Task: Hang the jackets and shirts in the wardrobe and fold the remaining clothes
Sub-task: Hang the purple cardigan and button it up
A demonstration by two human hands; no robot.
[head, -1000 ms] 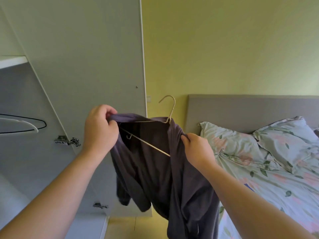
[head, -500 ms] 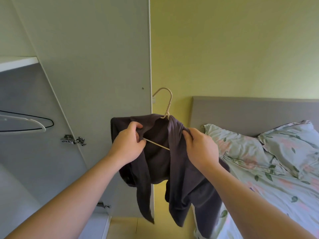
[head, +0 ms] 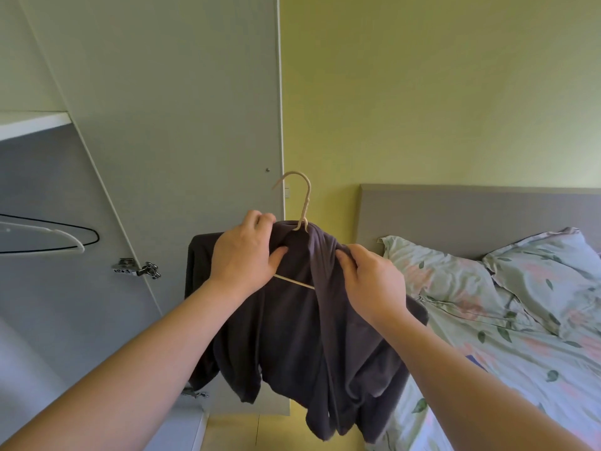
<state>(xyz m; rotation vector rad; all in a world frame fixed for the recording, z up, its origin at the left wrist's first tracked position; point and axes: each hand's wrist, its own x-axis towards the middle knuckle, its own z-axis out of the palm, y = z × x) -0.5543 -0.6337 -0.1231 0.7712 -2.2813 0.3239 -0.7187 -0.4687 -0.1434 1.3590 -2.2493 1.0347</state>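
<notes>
A dark purple-grey jacket [head: 292,336] hangs open on a cream hanger [head: 304,203], held up in front of me. The hanger's hook rises above the collar and its lower bar shows between my hands. My left hand [head: 244,252] grips the jacket's left collar and shoulder near the hook. My right hand [head: 370,278] pinches the right collar edge. The sleeves and hem dangle below. To the left stands the open wardrobe [head: 42,288].
The open wardrobe door [head: 169,125] stands just behind the jacket. Inside hang an empty white hanger [head: 70,239] and a black hanger [head: 91,234] under a shelf [head: 32,122]. The bed [head: 520,336] with floral pillows lies to the right, against a grey headboard.
My left hand moved from the jacket's far left shoulder up to the collar by the hook. The jacket now sits squarer on the hanger, which has risen slightly.
</notes>
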